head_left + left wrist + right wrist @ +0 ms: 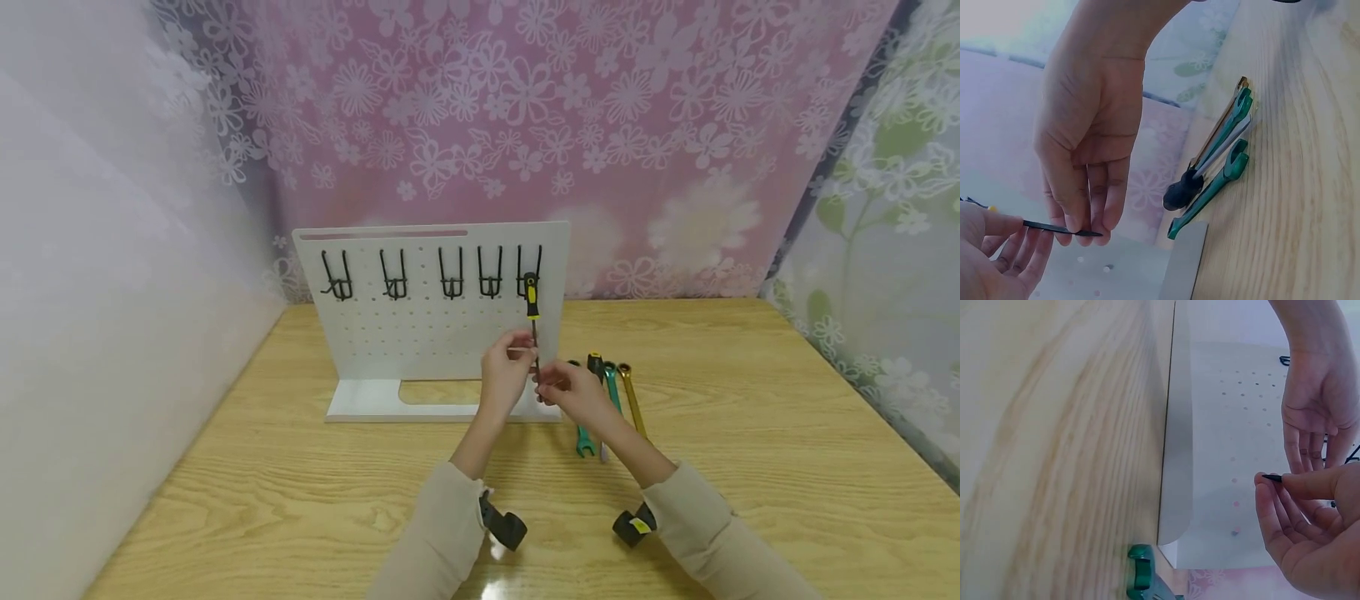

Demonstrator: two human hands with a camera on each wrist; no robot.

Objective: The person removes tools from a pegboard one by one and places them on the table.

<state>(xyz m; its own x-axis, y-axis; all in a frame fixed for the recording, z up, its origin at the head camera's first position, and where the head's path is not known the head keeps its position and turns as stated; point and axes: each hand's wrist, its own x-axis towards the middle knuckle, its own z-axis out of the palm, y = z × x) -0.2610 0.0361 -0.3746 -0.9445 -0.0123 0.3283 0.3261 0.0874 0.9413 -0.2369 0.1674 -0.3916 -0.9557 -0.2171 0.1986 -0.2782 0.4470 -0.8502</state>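
Note:
A screwdriver (532, 298) with a black and yellow handle stands upright, handle up, at the rightmost double-prong hook (519, 260) of a white pegboard (435, 325). In the head view its handle overlaps the hook's lower end. My left hand (504, 373) pinches the dark shaft (1044, 226) partway down, thumb against fingers. Lower down, my right hand (576, 392) pinches the shaft near its tip (1272, 479), which pokes out past the fingertips in the right wrist view.
Several more hooks (452, 275) line the board to the left. Right of its base (367, 400) lie a green wrench (585, 443), another screwdriver (596, 365), a second green wrench (611, 383) and a gold wrench (633, 400) on the wooden table (300, 500). Floral curtains hang behind.

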